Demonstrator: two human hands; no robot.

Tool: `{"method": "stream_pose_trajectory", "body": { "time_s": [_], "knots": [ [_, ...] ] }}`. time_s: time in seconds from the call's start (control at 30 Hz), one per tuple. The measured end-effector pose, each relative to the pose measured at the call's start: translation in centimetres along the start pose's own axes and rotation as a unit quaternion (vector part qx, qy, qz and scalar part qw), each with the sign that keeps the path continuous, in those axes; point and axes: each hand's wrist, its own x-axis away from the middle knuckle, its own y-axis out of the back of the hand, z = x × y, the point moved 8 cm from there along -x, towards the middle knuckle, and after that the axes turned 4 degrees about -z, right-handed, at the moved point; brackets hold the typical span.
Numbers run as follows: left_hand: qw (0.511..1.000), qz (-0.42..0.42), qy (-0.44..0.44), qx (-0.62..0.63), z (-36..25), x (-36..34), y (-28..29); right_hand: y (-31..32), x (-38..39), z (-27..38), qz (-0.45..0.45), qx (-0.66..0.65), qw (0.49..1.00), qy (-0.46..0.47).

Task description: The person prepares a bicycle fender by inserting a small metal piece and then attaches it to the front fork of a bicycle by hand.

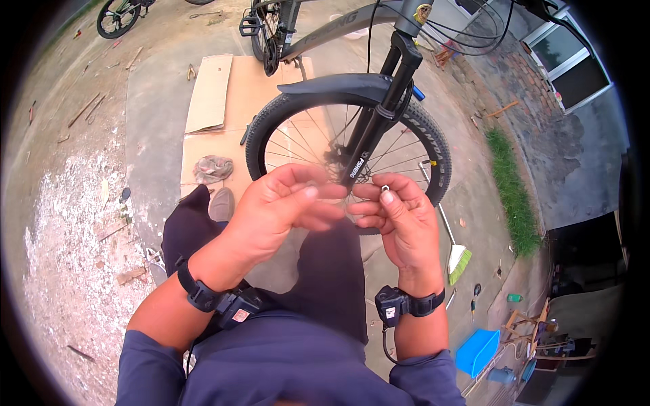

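A grey bicycle stands in front of me, its front wheel (413,128) with black tyre, dark mudguard (332,86) and black fork (379,115) just beyond my hands. My right hand (399,216) pinches a tiny silver metal part (384,189) between thumb and fingertips. My left hand (284,203) is curled beside it, fingertips meeting the right hand's, nothing clearly in it. Both hands hover over my knees, close to the wheel hub. A black band with a small device sits on each wrist.
Flattened cardboard (217,95) lies under and left of the wheel, with a crumpled rag (212,168) on it. A broom (458,260) lies at the right, near a blue tub (478,350) and small tools. Another bicycle wheel (116,17) shows far left. Grass strip (511,193) at right.
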Motion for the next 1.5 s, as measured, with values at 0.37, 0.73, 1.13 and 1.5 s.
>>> {"method": "stream_pose_trajectory", "body": {
  "time_s": [0.37, 0.73, 1.13, 1.5],
  "knots": [
    [0.993, -0.019, -0.044, -0.112, 0.1, -0.1, -0.9, 0.9, 1.3, 0.4, -0.019, 0.038, 0.999, 0.009],
    [0.982, -0.03, -0.093, -0.162, -1.2, -2.1, -1.8, 0.1, -0.9, -0.4, -0.034, 0.044, 0.998, 0.005],
    [0.944, -0.003, -0.168, -0.285, -1.9, -2.2, -1.6, -1.1, -2.0, -1.4, -0.008, 0.07, 0.998, 0.0],
    [0.993, 0.056, 0.019, -0.103, 0.3, -2.0, -1.5, -1.5, -1.4, -2.7, 0.037, -0.054, 0.996, -0.058]
  ]
}}
